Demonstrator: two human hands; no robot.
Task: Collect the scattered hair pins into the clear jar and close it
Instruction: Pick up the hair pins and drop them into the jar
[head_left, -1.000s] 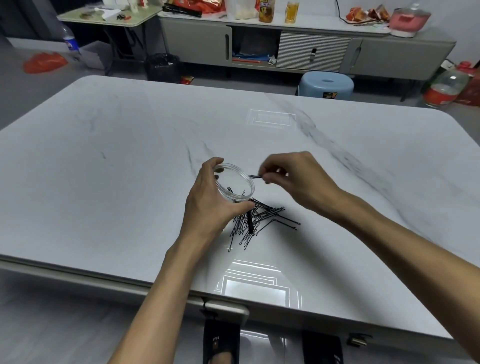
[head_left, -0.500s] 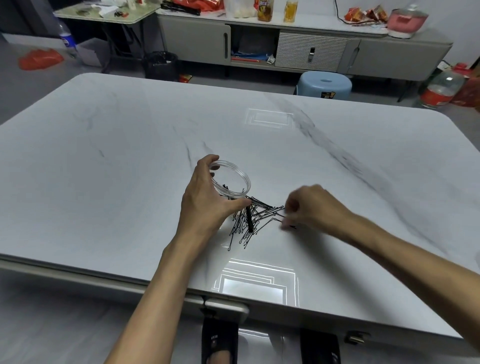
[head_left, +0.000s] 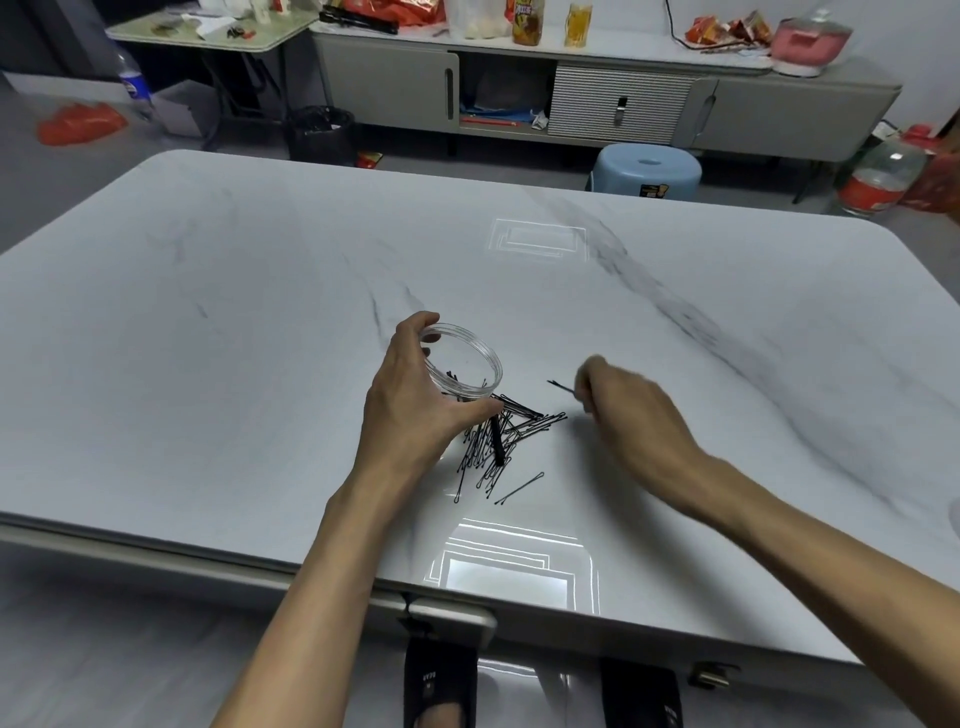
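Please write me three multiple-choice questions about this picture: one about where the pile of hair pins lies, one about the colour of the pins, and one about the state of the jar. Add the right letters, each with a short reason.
1. Where does the pile of hair pins lie?
A. Inside a drawer
B. On the table, beside the clear jar
C. On the floor

2. What colour are the hair pins?
A. Red
B. White
C. Black

3. In what state is the jar?
A. Open, gripped by the left hand
B. Closed with a lid
C. Standing alone, untouched

Answers:
1 B, the pins lie on the pale marble top at the jar's near side.
2 C, every pin shows black against the pale top.
3 A, the jar's mouth bears no lid and the left fingers curl round it.
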